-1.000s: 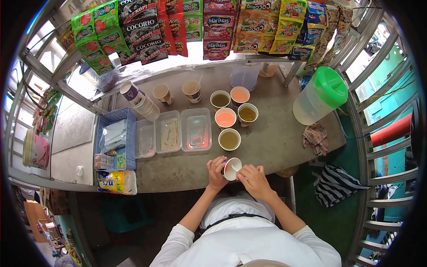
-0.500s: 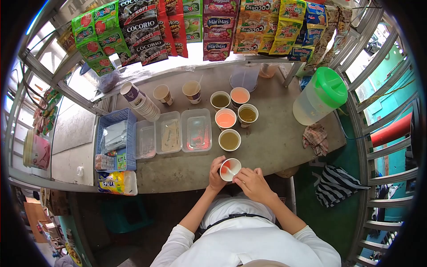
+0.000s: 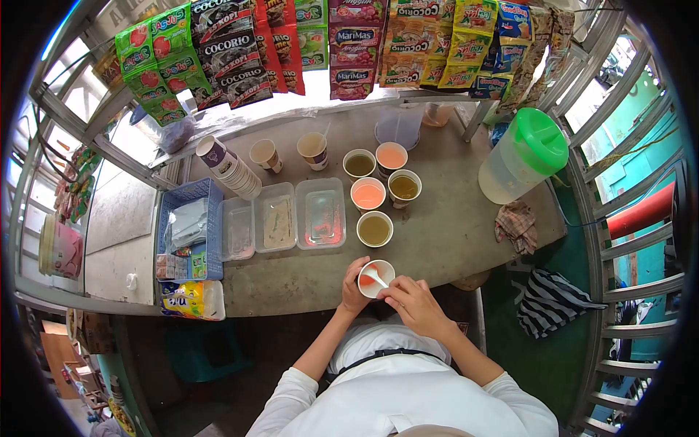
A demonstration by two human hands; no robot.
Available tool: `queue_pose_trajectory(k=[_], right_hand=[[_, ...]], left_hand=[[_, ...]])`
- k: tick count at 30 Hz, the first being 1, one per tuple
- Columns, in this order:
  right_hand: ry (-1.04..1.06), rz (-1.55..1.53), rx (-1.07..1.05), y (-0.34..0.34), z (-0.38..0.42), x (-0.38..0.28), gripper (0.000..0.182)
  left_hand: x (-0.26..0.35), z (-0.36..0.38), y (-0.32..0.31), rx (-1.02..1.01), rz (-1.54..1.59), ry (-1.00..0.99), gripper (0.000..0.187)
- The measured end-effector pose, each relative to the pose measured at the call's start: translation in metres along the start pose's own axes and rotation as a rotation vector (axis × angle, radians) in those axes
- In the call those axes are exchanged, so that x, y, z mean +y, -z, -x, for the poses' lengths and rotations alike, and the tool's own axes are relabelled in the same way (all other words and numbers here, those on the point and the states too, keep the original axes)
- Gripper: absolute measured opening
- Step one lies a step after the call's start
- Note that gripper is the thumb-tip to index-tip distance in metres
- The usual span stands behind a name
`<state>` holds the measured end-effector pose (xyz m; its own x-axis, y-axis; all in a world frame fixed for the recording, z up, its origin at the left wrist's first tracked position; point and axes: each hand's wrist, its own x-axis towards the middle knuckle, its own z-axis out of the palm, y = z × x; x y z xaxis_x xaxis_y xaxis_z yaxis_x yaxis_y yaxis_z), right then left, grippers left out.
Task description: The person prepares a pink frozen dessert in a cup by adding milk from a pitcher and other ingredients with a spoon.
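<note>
My left hand (image 3: 354, 288) is wrapped round a paper cup (image 3: 368, 292) at the table's front edge. Inside the cup is something pinkish-orange, low down; how much is hard to make out. A white plastic spoon (image 3: 374, 274) dips into it, its handle pinched in the fingers of my right hand (image 3: 415, 301). Just beyond stands a cup of greenish-brown drink (image 3: 375, 230). Behind that one are a cup of pink drink (image 3: 368, 194), another greenish cup (image 3: 405, 188), and two more filled cups at the back.
Leftward lie clear plastic containers (image 3: 320, 240), a stack of paper cups (image 3: 231, 170) and a blue basket (image 3: 191, 191). Two separate cups (image 3: 266, 154) stand behind. At right are a green-lidded pitcher (image 3: 506, 171) and a crumpled cloth (image 3: 516, 228). Drink sachets (image 3: 354, 44) hang overhead.
The spoon has shifted in the held cup and more of its handle shows above the rim. My right hand has moved slightly; my left hand still holds the cup.
</note>
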<state>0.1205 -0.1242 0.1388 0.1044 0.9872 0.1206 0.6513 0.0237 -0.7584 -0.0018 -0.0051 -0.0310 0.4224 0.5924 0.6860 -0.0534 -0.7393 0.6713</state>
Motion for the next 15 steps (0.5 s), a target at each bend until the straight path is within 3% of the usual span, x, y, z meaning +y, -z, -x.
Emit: queue_pose_trajectory(k=[3,9,12,15], right_hand=[[0.020,0.148,-0.112,0.0018,-0.0015,-0.0002,0.014],[-0.013,0.169,-0.014,0.0004,-0.0049,0.0004,0.016],[-0.051,0.031,-0.027,-0.0004,-0.0022,0.0066,0.020],[-0.101,0.180,0.022,-0.0022,-0.0014,0.0071,0.024]], left_hand=[[0.0077,0.0001,0.0001,-0.023,0.064,0.102,0.078],[0.0050,-0.0013,-0.0011,-0.008,0.067,0.013,0.075],[0.0046,-0.0037,0.0000,0.006,0.009,-0.034,0.073],[0.0032,-0.0045,0.0000,0.010,-0.043,-0.081,0.072]])
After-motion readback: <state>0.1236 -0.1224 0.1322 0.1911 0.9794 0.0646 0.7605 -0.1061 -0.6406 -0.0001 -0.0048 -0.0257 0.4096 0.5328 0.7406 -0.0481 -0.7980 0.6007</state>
